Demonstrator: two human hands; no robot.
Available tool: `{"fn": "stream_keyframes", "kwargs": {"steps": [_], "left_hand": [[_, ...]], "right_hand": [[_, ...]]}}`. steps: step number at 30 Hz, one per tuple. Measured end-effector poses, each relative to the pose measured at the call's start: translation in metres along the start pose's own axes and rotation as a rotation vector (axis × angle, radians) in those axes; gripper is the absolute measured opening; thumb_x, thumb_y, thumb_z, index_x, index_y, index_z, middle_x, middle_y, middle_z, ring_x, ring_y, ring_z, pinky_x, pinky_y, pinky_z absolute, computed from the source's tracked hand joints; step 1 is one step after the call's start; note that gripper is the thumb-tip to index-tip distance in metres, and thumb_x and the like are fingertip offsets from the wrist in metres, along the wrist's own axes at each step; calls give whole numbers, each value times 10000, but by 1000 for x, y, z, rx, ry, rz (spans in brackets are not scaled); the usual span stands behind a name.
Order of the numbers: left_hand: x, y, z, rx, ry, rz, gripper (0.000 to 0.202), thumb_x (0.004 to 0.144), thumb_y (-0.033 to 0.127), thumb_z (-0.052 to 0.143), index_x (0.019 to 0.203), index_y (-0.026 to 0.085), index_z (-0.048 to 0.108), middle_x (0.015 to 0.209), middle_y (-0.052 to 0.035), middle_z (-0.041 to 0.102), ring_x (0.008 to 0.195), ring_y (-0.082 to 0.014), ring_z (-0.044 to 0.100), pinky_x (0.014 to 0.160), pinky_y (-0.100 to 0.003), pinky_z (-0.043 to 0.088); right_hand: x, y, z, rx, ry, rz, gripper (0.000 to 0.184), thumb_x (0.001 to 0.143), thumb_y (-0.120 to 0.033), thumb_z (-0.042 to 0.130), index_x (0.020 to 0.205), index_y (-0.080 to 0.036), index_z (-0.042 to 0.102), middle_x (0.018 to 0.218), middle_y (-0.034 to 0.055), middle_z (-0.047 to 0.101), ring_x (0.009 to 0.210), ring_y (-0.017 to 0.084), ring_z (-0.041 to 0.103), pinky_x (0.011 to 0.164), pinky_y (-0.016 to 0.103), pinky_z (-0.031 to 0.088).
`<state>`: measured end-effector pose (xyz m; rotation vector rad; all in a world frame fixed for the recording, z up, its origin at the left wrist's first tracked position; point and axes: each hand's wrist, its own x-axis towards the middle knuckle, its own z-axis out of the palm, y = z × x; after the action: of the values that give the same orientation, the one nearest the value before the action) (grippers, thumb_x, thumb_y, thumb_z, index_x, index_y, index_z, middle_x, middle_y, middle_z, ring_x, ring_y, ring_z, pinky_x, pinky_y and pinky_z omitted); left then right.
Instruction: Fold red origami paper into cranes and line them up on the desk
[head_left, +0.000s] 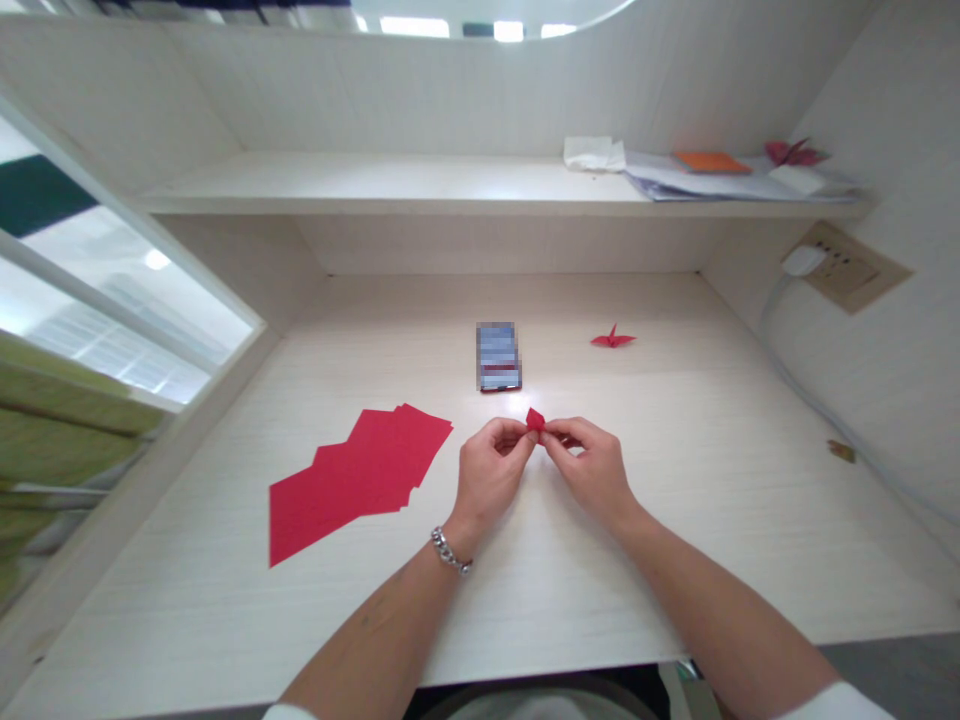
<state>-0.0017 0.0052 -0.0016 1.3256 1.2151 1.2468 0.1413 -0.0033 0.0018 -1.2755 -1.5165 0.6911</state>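
Note:
A small folded piece of red paper [535, 420] is pinched between my two hands, just above the desk. My left hand [491, 470] grips its left side between thumb and fingers, and my right hand [592, 465] grips its right side the same way. Much of the paper is hidden behind my fingertips. To the left of my left hand lie several flat red paper sheets [352, 465], fanned out and overlapping. Beyond my right hand a finished red paper crane [613, 338] rests on the desk with its wings spread.
Behind my hands lies a phone [499, 355] with its screen lit. A shelf [375, 185] spans the back, bearing papers [660, 180], an orange sheet [711, 162] and a reddish folded paper [795, 152]. From a socket [851, 268] at right, a cable [795, 375] runs down the desk side.

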Motion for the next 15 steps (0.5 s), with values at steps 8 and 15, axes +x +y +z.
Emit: {"fn": "stream_keyframes", "kwargs": {"steps": [8, 15], "left_hand": [[-2, 0, 0, 31, -59, 8, 216, 807, 314, 657, 951, 169, 726, 914, -71, 739, 815, -189, 682, 775, -309, 535], [-4, 3, 1, -25, -158, 21, 249, 828, 301, 636, 1027, 181, 724, 992, -92, 730, 879, -209, 683, 798, -326, 545]], "right_hand": [[-1, 1, 0, 41, -15, 36, 172, 812, -223, 622, 938, -217, 740, 913, 61, 718, 801, 190, 665, 721, 305, 539], [9, 16, -1, 398, -40, 307, 216, 714, -347, 738, 839, -172, 719, 780, 52, 714, 698, 186, 648, 678, 309, 524]]}}
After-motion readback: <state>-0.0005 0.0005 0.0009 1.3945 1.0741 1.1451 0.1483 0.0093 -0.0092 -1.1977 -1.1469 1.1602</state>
